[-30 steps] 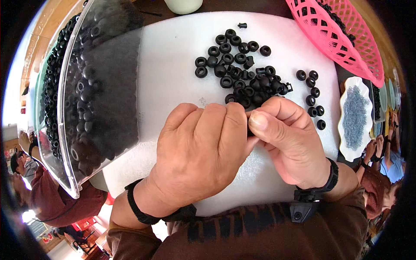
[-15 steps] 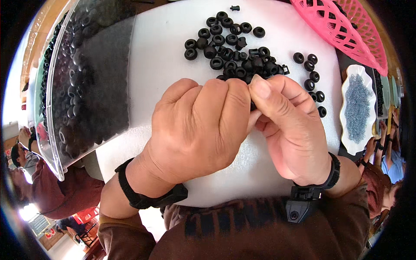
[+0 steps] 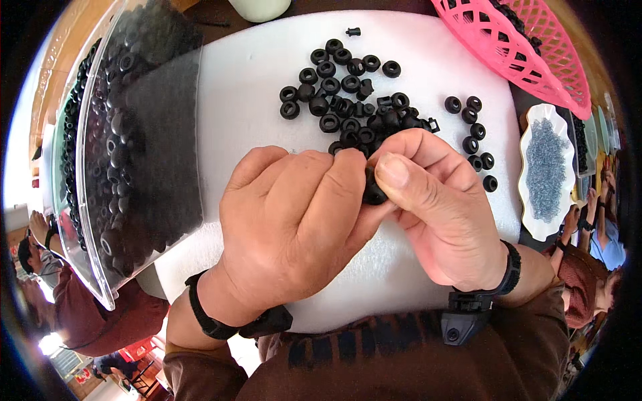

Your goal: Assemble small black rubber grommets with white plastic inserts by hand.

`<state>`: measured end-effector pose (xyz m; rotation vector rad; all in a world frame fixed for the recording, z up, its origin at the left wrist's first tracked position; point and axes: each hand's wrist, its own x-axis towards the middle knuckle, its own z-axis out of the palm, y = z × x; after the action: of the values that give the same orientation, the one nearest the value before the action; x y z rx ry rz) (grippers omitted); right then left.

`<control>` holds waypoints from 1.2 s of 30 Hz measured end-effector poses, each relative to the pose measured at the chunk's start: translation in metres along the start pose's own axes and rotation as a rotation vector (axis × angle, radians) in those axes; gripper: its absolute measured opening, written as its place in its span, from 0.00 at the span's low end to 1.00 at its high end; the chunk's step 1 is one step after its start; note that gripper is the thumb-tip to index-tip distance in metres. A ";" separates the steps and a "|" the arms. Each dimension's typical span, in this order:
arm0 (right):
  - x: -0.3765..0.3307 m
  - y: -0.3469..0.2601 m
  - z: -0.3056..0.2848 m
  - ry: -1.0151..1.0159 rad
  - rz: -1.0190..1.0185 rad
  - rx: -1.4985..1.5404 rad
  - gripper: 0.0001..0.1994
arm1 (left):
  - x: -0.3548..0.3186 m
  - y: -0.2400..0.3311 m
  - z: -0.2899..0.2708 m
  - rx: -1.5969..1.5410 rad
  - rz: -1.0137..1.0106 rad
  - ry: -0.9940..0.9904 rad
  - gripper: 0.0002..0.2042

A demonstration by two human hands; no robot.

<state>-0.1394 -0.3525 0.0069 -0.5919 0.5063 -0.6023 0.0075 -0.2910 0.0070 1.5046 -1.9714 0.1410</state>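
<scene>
Over the near part of a white foam sheet (image 3: 247, 87), my two hands meet at the fingertips. Both my left hand (image 3: 294, 220) and my right hand (image 3: 441, 207) are closed on one small rounded black part (image 3: 373, 190), which shows between them; my right thumb presses against its side. My fingers cover most of it. Just beyond my hands lies a loose pile of black ring-shaped parts (image 3: 329, 123), mixed with small black plug-like pieces (image 3: 365, 89). More black rings (image 3: 473, 130) lie in a scattered group to the right.
On the left stands a clear plastic bin (image 3: 100, 294) full of black parts. A pink lattice basket (image 3: 562, 80) sits at the far right, with a white scalloped dish (image 3: 535, 224) of tiny grey-blue pieces below it. Other people sit at both sides.
My hands have shifted slightly toward me and left, and the black part now shows more between my fingers. The whole view has moved a little; the pile looks the same.
</scene>
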 end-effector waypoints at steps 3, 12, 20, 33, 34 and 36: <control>0.000 0.000 -0.001 -0.032 0.003 -0.023 0.05 | -0.002 -0.002 0.004 0.035 0.065 0.061 0.14; -0.001 -0.004 0.000 -0.025 0.015 0.020 0.06 | 0.007 0.001 -0.021 -0.397 -0.236 -0.152 0.11; -0.002 -0.003 0.003 -0.066 0.046 -0.104 0.09 | 0.004 -0.010 -0.021 -0.665 -0.272 -0.184 0.07; -0.010 0.001 0.001 -0.124 -0.128 -0.287 0.07 | 0.002 0.008 -0.017 -0.634 -0.341 -0.178 0.09; -0.011 0.001 0.001 -0.127 -0.180 -0.351 0.06 | 0.001 0.012 -0.017 -0.686 -0.427 -0.171 0.10; -0.011 0.001 0.001 -0.137 -0.243 -0.421 0.06 | -0.003 0.017 -0.018 -0.738 -0.509 -0.168 0.11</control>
<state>-0.1465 -0.3442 0.0094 -1.0985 0.4368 -0.6836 0.0005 -0.2751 0.0247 1.4577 -1.4338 -0.8545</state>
